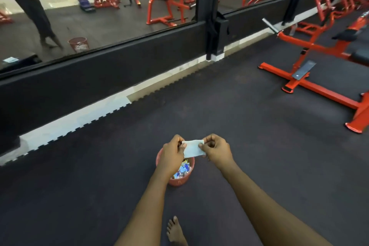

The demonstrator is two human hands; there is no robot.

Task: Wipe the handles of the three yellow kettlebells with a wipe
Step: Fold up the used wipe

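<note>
White wipe (193,148) pinched between my left hand (172,154) and right hand (217,151), low centre over a red bin (178,182); no kettlebells in view, so progress is anyone's guess.

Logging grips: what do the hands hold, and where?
A wipe, left hand pinching its left edge, right hand its right edge.

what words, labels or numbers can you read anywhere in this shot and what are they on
No text here can be read.
wipe, pinched by the left hand and right hand: blank on the side shown.
wrappers in the red basket: blue and yellow print, too blurred to read.
reflected basket in the mirror: a pale mark, too blurred to read.
</note>
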